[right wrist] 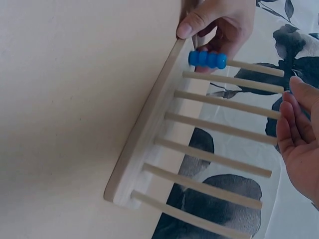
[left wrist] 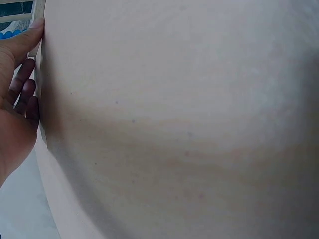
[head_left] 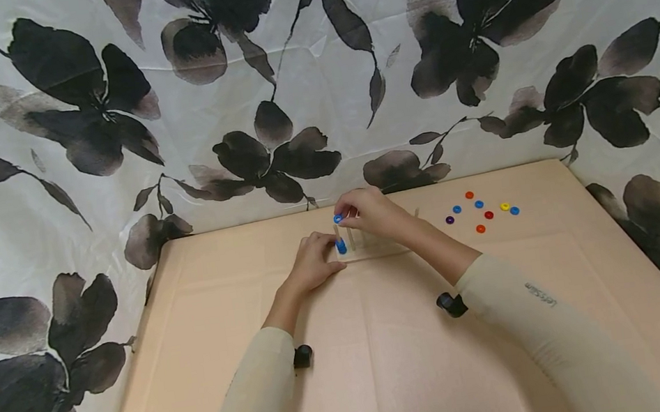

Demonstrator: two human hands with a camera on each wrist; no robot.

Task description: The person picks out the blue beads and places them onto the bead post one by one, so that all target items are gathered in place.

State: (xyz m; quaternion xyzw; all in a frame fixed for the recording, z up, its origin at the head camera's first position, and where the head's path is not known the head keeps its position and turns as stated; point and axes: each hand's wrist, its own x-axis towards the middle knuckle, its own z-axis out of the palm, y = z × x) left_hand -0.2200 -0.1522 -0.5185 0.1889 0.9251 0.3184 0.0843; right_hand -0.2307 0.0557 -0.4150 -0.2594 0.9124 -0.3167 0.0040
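Observation:
A wooden rack (right wrist: pixel 151 119) with a row of upright pegs stands on the table. Several blue beads (right wrist: pixel 207 59) are stacked at the foot of its leftmost peg (right wrist: pixel 254 68). My left hand (head_left: pixel 311 263) grips the rack's left end, thumb on the front edge of the base and fingers behind. At the top of that same peg, my right hand (head_left: pixel 374 212) pinches another blue bead (head_left: pixel 338 219) between thumb and fingertips. The right wrist view hides this bead behind the fingers. In the left wrist view, only part of the left hand (left wrist: pixel 17 89) shows at the edge.
Loose beads lie on the table to the right of the rack, among them a red bead (head_left: pixel 489 215), a yellow bead (head_left: pixel 505 207) and a purple bead (head_left: pixel 449 220). Behind the table (head_left: pixel 372 369) hangs a floral cloth (head_left: pixel 311 75).

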